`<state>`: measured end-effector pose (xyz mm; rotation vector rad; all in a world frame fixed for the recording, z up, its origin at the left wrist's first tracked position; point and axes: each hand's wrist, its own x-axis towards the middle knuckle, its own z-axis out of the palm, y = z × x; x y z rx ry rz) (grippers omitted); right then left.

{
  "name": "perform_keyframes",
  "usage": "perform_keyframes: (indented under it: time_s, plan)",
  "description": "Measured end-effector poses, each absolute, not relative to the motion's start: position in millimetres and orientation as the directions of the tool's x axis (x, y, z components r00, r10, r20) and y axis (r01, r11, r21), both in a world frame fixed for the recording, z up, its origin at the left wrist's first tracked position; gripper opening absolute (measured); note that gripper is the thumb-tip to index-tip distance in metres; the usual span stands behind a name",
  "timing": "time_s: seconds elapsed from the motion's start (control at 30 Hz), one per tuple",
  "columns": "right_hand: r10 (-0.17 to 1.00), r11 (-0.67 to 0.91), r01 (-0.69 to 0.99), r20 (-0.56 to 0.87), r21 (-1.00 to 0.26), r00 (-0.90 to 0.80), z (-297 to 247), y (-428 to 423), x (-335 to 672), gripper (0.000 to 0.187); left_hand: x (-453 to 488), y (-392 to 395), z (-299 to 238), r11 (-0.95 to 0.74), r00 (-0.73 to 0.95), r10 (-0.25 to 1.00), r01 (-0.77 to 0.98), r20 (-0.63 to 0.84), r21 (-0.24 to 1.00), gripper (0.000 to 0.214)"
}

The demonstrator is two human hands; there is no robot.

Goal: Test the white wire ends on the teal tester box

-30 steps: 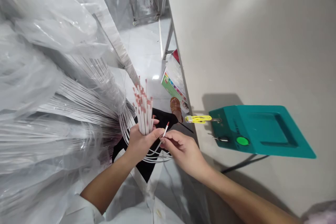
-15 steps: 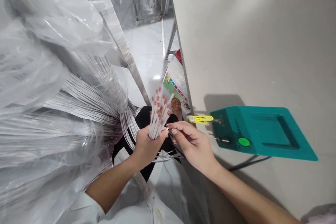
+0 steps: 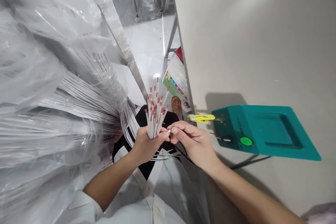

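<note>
My left hand (image 3: 147,146) is wrapped round an upright bundle of white cables (image 3: 154,120) whose stripped tips show copper-red strands. The thumb presses a small pale piece at the bundle's right side. There my right hand (image 3: 193,143) meets it with thumb and forefinger pinched together. What those fingertips grip is too small to make out. A black cord (image 3: 187,157) runs from under the right hand. Below both hands, loose white cable lengths cross my lap.
Left, plastic-wrapped bundles of white cable (image 3: 78,91) hang over a rail. Right, a table (image 3: 252,49) carries a teal device (image 3: 262,129) with a green button and yellow clip (image 3: 201,118). A printed bag (image 3: 174,84) lies on the floor beside the table.
The cable tips in my left hand have spread apart and shifted slightly left. More black cord shows beneath my right hand. The hands stay together, and the view has shifted slightly.
</note>
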<state>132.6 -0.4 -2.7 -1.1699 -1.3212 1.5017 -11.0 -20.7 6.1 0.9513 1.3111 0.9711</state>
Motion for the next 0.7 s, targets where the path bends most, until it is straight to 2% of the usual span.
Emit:
perform_keyframes:
  time_s: [0.13,0.37,0.43,0.57,0.63,0.7]
  plan:
    - [0.945,-0.160,0.003,-0.154,-0.987,-0.289,-3,1,133,0.022,-13,-22,7,0.346,0.061,0.937,-0.057,-0.343,0.936,0.028]
    - [0.978,0.030,0.160,-0.004,-0.987,-0.209,10,1,143,0.023,-18,-17,13,0.408,0.099,0.911,-0.096,-0.399,0.908,0.034]
    - [0.956,0.124,0.214,0.059,-0.969,-0.286,14,2,147,0.026,-22,-17,12,0.392,0.136,0.915,-0.071,-0.381,0.917,0.034]
    - [0.853,0.249,0.246,0.091,-0.937,-0.515,20,8,151,0.009,-32,-16,11,0.348,0.311,0.889,0.021,-0.337,0.937,0.031]
    - [0.825,0.194,0.182,0.060,-0.964,-0.562,20,9,151,0.011,-35,-15,11,0.337,0.389,0.862,0.038,-0.324,0.941,0.031]
    - [0.823,0.044,0.080,-0.009,-0.996,-0.568,17,9,147,0.014,-38,-13,11,0.345,0.426,0.847,0.014,-0.318,0.938,0.032]
